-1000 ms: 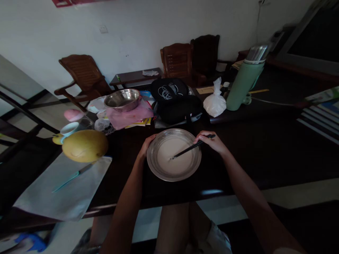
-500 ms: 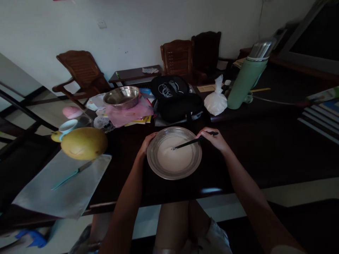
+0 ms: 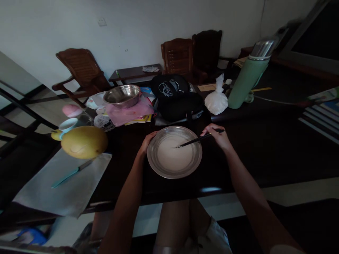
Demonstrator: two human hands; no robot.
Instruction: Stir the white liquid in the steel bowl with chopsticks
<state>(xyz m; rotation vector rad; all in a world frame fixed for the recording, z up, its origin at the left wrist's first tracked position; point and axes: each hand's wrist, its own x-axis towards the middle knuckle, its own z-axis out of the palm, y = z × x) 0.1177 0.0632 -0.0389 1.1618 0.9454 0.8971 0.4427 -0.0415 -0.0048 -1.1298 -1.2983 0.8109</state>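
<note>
A steel bowl (image 3: 153,163) stands on the dark table, holding a pale, milky batter (image 3: 172,158). My left hand (image 3: 148,141) grips its left rim, the fingers partly hidden behind the side. In my right hand (image 3: 215,134), closed beyond the right rim, are dark chopsticks (image 3: 194,140). They slant down to the left, and their tips dip into the batter near the middle of the bowl.
Left, a yellow pomelo-like fruit (image 3: 84,141) and a teal-handled knife (image 3: 69,173) lie on a translucent sheet (image 3: 50,197). Behind are a second steel bowl (image 3: 122,102), black bags (image 3: 177,106), a bag of white powder (image 3: 216,102) and a green thermos (image 3: 246,81). Books (image 3: 321,118) lie right.
My right hand has shifted a little to the right, drawing the chopstick tips rightward through the batter. My left hand and the bowl stay in place.
</note>
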